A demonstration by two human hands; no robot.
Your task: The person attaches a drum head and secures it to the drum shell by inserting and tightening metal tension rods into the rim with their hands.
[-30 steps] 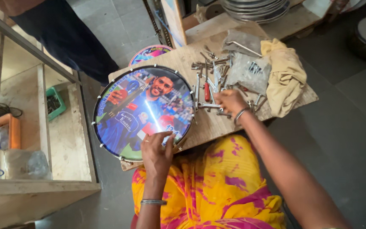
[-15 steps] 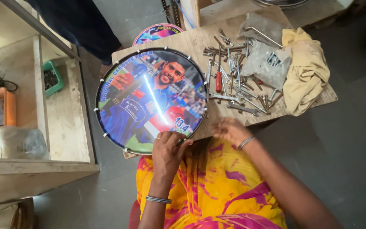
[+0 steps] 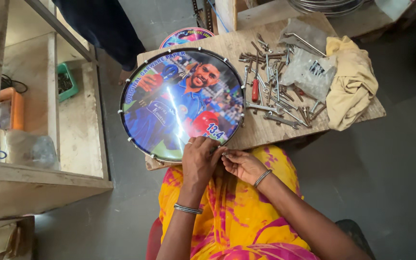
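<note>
A round frame drum (image 3: 179,103) with a glossy printed picture on its skin and a dark rim with metal lugs lies on a low wooden board (image 3: 266,130). My left hand (image 3: 199,161) rests on the drum's near rim, fingers curled over the edge. My right hand (image 3: 243,164) is just beside it at the same part of the rim, fingertips pinched together on something too small to make out. Both wrists wear bangles.
A pile of metal hooks, bolts, spanners and a red-handled screwdriver (image 3: 275,94) lies on the board, with a plastic bag (image 3: 309,72) and a yellow cloth (image 3: 352,84). Another person's legs (image 3: 107,29) stand beyond the drum. Wooden shelving (image 3: 49,144) is at left.
My right hand drew back from the pile of metal parts to the drum's near rim, beside my left hand. The left hand stayed on the rim.
</note>
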